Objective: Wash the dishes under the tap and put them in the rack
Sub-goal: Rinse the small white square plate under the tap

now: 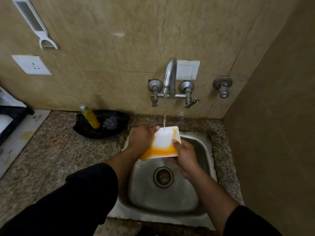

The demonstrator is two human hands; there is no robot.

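Observation:
A white square dish (166,142) smeared with orange-yellow residue is tilted under the running tap (170,77), and the stream lands on its upper part. My left hand (140,138) grips the dish's left edge, thumb over the top corner. My right hand (185,155) holds its lower right side, thumb on the inner face. Both hands are over the steel sink (202,150), above the drain (163,177). No rack is in view.
A black tray (117,120) on the granite counter left of the sink holds a yellow soap bottle (90,117) and a steel scrubber (111,123). A second tap (223,86) is on the wall at right. A side wall closes the right.

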